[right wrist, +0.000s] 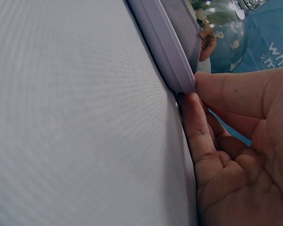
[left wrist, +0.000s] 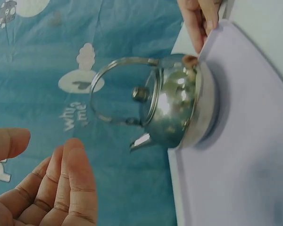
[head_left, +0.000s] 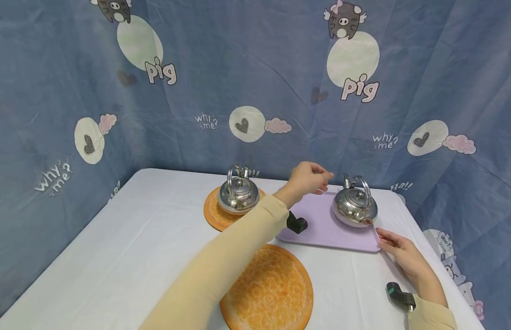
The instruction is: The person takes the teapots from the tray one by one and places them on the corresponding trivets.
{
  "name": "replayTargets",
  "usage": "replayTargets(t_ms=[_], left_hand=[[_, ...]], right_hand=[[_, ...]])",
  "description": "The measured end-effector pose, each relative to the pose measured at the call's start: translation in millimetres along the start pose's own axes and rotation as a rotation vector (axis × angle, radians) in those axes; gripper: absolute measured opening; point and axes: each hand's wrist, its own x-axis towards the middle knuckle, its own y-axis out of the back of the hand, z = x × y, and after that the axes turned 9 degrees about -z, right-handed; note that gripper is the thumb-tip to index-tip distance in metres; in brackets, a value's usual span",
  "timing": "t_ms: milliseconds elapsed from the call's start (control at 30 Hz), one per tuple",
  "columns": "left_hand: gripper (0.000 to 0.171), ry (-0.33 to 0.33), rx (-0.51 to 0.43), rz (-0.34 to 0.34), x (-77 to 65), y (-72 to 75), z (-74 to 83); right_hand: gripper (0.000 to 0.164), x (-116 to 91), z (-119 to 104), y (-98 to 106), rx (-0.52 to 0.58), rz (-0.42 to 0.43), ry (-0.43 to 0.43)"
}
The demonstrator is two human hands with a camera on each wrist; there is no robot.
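Observation:
A lilac tray (head_left: 317,229) lies at the right of the table with a shiny metal kettle (head_left: 355,211) standing on its right part. My right hand (head_left: 403,256) pinches the tray's right edge near the front corner. In the right wrist view the thumb (right wrist: 231,94) is on the rim and a fingertip is beneath it. My left hand (head_left: 308,178) is held in the air over the tray's back edge, left of the kettle. Nothing is between its fingers, and the left wrist view shows a gap between its thumb (left wrist: 12,143) and fingers.
A second metal kettle (head_left: 239,197) stands on a round orange mat (head_left: 211,215) at the back. Another round orange mat (head_left: 267,288) lies in front, partly hidden by the left sleeve (head_left: 222,266). A printed blue curtain (head_left: 189,91) hangs behind the white-covered table (head_left: 115,247).

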Motion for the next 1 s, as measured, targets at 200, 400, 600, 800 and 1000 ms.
replayTargets(t_ms=[200,400,600,800,1000], left_hand=[[0.016,0.047,-0.020,0.025,6.9,-29.1,-1.2],[0.020,0.104,-0.001,0.040,9.2,-50.9,2.1],[0.028,0.121,0.056,0.050,12.5,-65.1,3.1],[0.029,0.141,0.095,0.073,19.2,-76.6,6.3],[0.032,0.177,0.087,0.054,25.1,-88.5,9.7]], right_hand=[[0.063,0,0,1,-0.003,-0.003,-0.010],[0.061,1,0,1,-0.011,-0.004,0.003],[0.059,1,1,0,-0.012,0.001,0.020],[0.061,-1,1,4,0.009,-0.011,0.041],[0.059,0,0,4,0.001,-0.003,0.039]])
